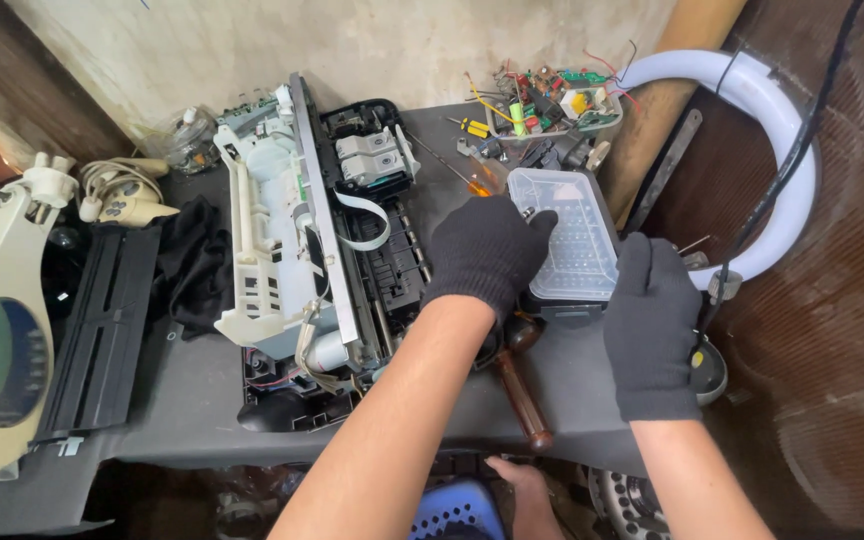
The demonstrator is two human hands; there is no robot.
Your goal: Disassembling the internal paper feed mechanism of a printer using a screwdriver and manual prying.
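Clear-lidded plastic case (574,240) sits on the surface (202,400) at 1 o'clock from the dismantled printer (302,230). Left hand (487,252), gloved, closes on its left edge; right hand (655,325) rests curled at 4 o'clock, holding nothing visible. Case judged light, rigid, smooth; grip both side edges.

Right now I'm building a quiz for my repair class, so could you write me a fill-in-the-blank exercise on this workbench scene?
1. Both hands, the left hand and the right hand, wear ____ gloves.
2. The clear plastic case lies between the two ____.
3. The opened printer lies to the ____ of the case.
4. The white ring-shaped lamp tube leans at the table's ____ side.

Missing words: black; hands; left; right
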